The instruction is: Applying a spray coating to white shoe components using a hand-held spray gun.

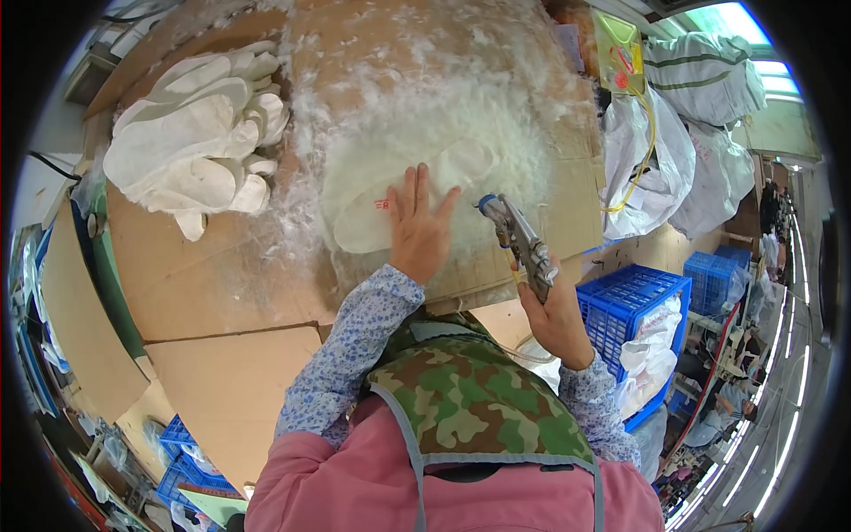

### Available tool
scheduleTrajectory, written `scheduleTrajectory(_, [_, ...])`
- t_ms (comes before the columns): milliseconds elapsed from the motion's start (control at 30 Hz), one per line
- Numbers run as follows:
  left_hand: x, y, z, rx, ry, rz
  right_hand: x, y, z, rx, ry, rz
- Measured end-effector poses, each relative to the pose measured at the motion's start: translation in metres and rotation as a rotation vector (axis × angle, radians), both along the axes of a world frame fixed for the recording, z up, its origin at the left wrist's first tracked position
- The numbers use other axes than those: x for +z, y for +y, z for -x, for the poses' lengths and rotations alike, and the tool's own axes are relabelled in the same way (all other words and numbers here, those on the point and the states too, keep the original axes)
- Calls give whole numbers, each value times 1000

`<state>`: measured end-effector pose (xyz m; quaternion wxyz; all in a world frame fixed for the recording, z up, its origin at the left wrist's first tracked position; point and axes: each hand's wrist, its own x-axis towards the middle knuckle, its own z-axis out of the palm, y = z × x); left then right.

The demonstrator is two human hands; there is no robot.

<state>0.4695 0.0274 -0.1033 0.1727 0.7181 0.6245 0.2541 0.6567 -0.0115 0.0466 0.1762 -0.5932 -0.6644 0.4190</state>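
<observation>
My left hand lies flat with its fingers apart on a pale, sole-shaped insole, which bears a small red mark. Around the insole spreads a thick layer of loose white fluff on a cardboard sheet. In my right hand is a metal spray gun, gripped by its handle. Its blue-ringed nozzle points toward the insole and stays apart from it. Whether the trigger is pressed I cannot tell.
A heap of several white insoles lies on the table's left side. White sacks and a yellow hose hang beyond its right edge. Below them stands a blue crate with white bags. More blue crates are at lower left.
</observation>
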Motion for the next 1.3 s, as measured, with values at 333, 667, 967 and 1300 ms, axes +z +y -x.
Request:
scheduleTrajectory(333, [8, -39, 40, 62, 57, 52, 6, -8, 19, 91, 10, 73])
scheduleTrajectory(667, [12, -85, 73, 163, 33, 117, 8, -18, 46, 211, -45, 196])
scheduleTrajectory(967, [4, -111, 82, 232, 4, 141, 1, -27, 69, 363, 56, 119])
scheduleTrajectory(1300, [4, -111, 81, 234, -2, 131, -5, -23, 41, 197, -16, 14])
